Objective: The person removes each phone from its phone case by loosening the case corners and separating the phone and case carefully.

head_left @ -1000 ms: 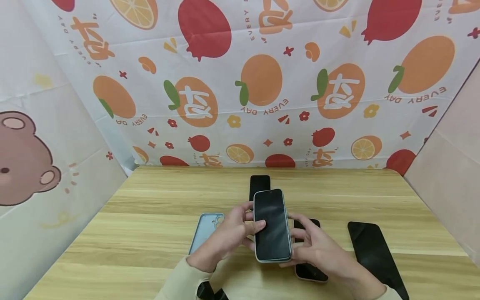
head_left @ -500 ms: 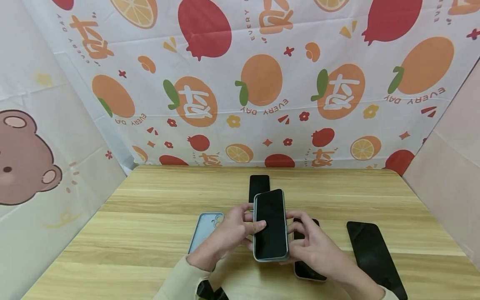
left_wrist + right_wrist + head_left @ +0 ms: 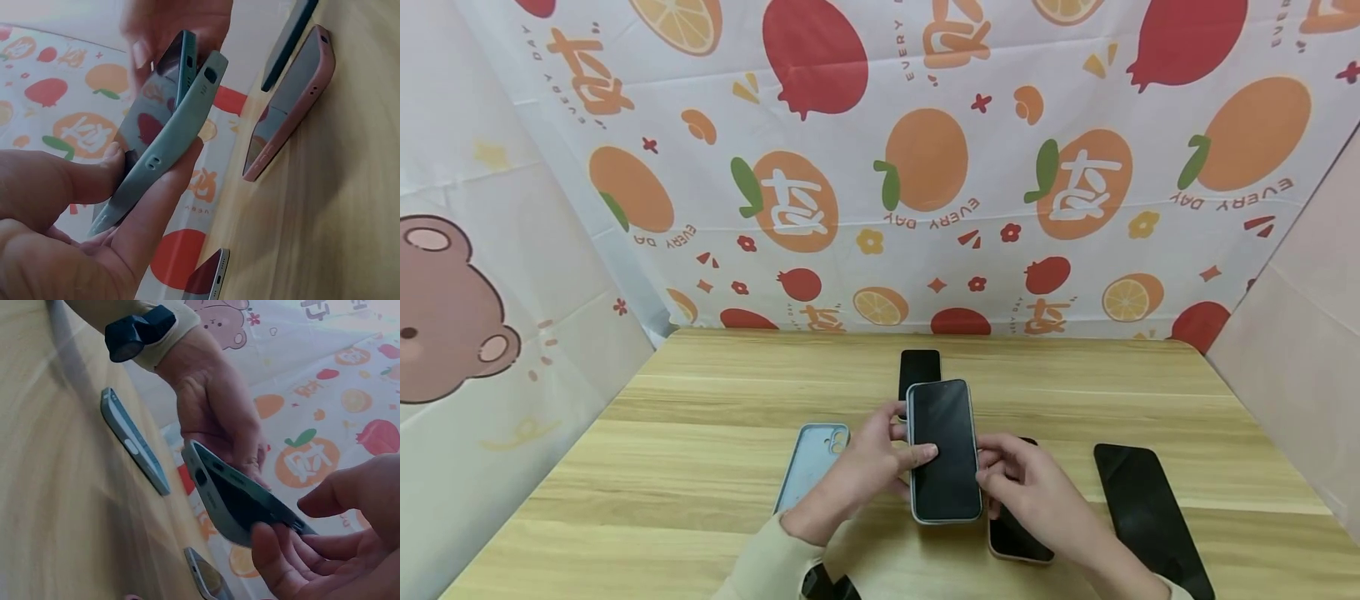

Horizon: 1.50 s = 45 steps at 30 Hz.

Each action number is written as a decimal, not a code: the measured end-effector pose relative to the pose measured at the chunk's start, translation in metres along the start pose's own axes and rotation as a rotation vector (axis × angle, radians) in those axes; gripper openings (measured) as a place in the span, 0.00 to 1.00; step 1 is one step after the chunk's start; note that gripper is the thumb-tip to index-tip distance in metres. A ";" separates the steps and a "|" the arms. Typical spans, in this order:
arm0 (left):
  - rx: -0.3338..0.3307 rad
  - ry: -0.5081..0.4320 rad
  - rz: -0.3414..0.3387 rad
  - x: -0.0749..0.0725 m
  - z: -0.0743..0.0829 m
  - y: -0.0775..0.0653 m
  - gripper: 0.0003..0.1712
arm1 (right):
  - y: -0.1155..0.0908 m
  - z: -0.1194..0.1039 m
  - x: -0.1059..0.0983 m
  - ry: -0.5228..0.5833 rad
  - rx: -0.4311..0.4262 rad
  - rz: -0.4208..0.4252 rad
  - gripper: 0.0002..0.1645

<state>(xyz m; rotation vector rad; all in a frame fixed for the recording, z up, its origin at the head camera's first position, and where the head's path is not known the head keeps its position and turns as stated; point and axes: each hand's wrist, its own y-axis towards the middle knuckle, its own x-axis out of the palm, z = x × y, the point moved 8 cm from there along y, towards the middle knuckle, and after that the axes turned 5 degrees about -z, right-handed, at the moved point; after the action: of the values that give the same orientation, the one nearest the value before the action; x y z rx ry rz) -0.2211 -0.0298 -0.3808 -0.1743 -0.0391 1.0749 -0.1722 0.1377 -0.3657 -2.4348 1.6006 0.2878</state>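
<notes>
A dark-screened phone (image 3: 947, 492) sits partly in a light blue phone case (image 3: 181, 137) above the middle of the table. At one end, the phone's edge with the port (image 3: 189, 62) stands out of the case, leaving a wedge-shaped gap. My left hand (image 3: 876, 458) holds both, thumb over the screen and fingers under the case. At the right side, the curled fingers of my right hand (image 3: 1037, 492) grip the case's edge. In the right wrist view that hand's thumb (image 3: 334, 494) is lifted away from the phone.
A light blue case (image 3: 808, 458) lies left on the wooden table (image 3: 662, 467). A black-screened phone (image 3: 919, 365) lies behind the hands. Another in a pink case (image 3: 315, 81) lies under my right hand. A larger black phone (image 3: 1150, 508) lies far right.
My right hand's fingers have shifted from behind the phone to its right edge, curling more. The left hand keeps its hold, and the phone stays nearly in place.
</notes>
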 end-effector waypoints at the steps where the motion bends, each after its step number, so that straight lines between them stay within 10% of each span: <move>1: 0.005 0.008 0.007 0.000 0.000 0.000 0.37 | 0.001 0.001 0.001 0.032 0.003 -0.019 0.29; 29: -0.015 0.008 -0.010 -0.009 0.003 -0.004 0.44 | 0.009 0.013 -0.011 0.213 -0.029 -0.065 0.37; 45: -0.030 0.094 -0.014 -0.019 -0.007 -0.008 0.43 | 0.018 0.028 -0.043 0.240 0.047 0.105 0.32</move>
<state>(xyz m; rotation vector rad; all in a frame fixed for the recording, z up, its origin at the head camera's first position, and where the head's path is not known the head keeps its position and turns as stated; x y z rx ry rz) -0.2223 -0.0505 -0.3854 -0.2512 0.0278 1.0509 -0.2064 0.1766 -0.3817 -2.4296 1.8130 -0.0286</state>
